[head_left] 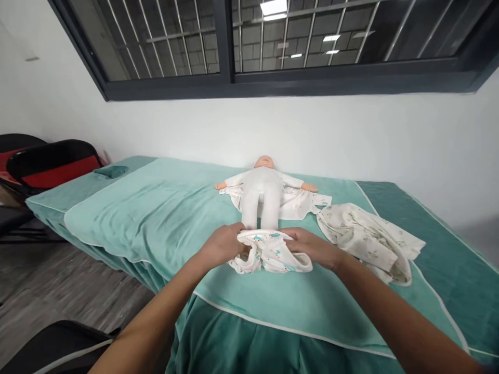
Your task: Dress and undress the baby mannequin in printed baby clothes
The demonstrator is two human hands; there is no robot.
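A baby doll [263, 184] with a white cloth body lies on its back on the green bed cover [156, 208], its legs pointing toward me. At the ends of its legs I hold a pair of white baby pants [273, 252] with a colourful print, bunched up. My left hand [226, 243] grips the left side of the waistband, and my right hand [310, 245] grips the right side. The feet are hidden behind or inside the waistband; I cannot tell which. Under the doll's back and arms is a white printed baby shirt [298, 203], spread out.
A crumpled cream printed baby garment [362, 236] lies to the right on the bed. Black and red chairs [58, 163] stand at the far left, and another dark chair [58, 348] is at the lower left. A white wall [175, 132] with a barred window [230, 85] rises behind the bed.
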